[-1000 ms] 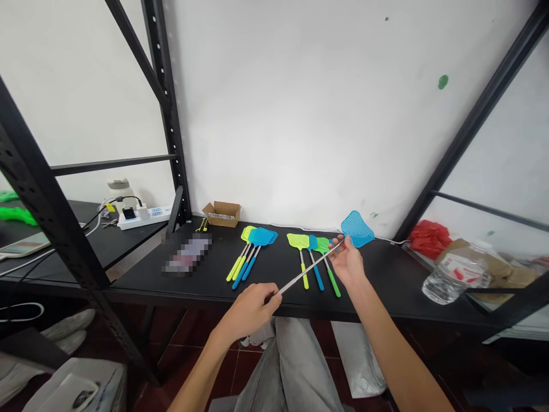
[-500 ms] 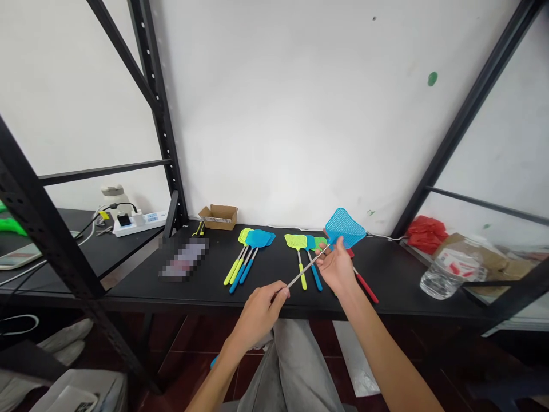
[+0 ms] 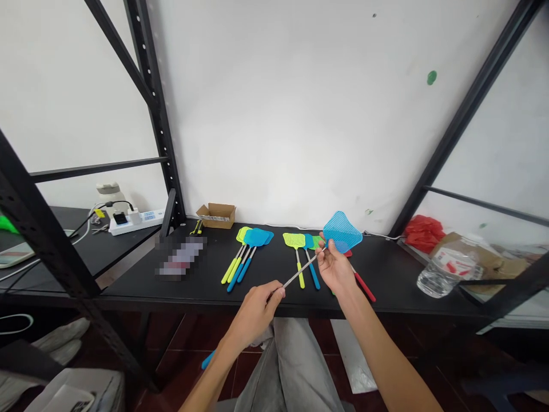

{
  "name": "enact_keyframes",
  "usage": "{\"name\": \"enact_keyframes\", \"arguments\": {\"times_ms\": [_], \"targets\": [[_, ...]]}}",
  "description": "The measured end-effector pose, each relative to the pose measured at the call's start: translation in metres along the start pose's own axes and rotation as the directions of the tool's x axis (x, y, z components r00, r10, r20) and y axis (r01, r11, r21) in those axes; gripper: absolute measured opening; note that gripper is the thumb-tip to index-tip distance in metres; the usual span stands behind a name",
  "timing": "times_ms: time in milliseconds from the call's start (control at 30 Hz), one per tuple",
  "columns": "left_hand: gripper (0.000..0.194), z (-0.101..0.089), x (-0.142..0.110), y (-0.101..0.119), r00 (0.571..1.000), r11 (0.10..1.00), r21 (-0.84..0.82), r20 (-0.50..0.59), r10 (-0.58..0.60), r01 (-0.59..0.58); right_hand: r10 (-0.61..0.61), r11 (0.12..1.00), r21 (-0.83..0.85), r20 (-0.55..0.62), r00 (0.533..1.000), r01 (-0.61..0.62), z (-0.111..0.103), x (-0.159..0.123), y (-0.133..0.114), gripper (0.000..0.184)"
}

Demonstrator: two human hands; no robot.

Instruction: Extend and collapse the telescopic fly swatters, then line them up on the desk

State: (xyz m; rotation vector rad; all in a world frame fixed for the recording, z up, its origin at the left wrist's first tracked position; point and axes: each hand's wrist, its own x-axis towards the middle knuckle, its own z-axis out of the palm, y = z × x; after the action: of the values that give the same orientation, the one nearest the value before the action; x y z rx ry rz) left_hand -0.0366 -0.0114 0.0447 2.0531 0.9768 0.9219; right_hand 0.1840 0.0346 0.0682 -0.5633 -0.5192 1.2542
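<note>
I hold a blue fly swatter (image 3: pixel 342 232) with a telescopic metal rod above the black shelf (image 3: pixel 266 280). My right hand (image 3: pixel 337 268) pinches the rod just under the mesh head. My left hand (image 3: pixel 257 309) is closed around the lower end of the rod, near the shelf's front edge. Its blue handle tip (image 3: pixel 207 360) shows below my left forearm. A bundle of yellow and blue swatters (image 3: pixel 244 252) lies left of centre. Further swatters (image 3: pixel 302 257) lie under my right hand, and a red-handled one (image 3: pixel 363 284) lies to its right.
A small open cardboard box (image 3: pixel 217 215) stands at the back by the black upright (image 3: pixel 156 114). A blurred flat item (image 3: pixel 180 257) lies on the left. A power strip (image 3: pixel 135 220) sits on the left shelf. A plastic bottle (image 3: pixel 444 269) and red bag (image 3: pixel 422 233) lie right.
My hands have come closer together and the visible rod between them is shorter. The swatter head has drifted left. The red-handled swatter has come into sight beside my right hand.
</note>
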Motion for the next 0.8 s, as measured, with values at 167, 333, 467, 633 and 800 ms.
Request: {"name": "enact_keyframes", "arguments": {"times_ms": [167, 333, 467, 633, 800], "targets": [[0.038, 0.015, 0.004, -0.001, 0.999, 0.993, -0.117, -0.037, -0.038, 0.033, 0.07, 0.996, -0.056, 0.05, 0.996, -0.067, 0.013, -0.012, 0.02, 0.02], [0.039, 0.016, 0.006, -0.001, 0.996, 0.98, -0.196, -0.08, -0.05, 0.033, 0.103, 0.963, -0.263, 0.156, 0.982, -0.06, 0.009, -0.024, 0.035, 0.028], [0.04, 0.017, 0.006, -0.002, 0.997, 0.969, -0.242, -0.049, -0.062, 0.048, 0.051, 0.945, -0.328, 0.182, 0.982, 0.012, 0.003, -0.031, 0.04, 0.033], [0.039, 0.019, 0.006, -0.003, 0.997, 0.975, -0.215, -0.037, -0.061, 0.052, 0.008, 0.936, -0.348, 0.198, 0.98, 0.062, 0.001, -0.021, 0.032, 0.027], [0.037, 0.009, 0.004, -0.003, 0.999, 1.0, -0.003, -0.044, -0.023, 0.023, -0.099, 0.95, -0.299, -0.007, 0.995, 0.092, -0.007, 0.012, 0.013, 0.025]]}}
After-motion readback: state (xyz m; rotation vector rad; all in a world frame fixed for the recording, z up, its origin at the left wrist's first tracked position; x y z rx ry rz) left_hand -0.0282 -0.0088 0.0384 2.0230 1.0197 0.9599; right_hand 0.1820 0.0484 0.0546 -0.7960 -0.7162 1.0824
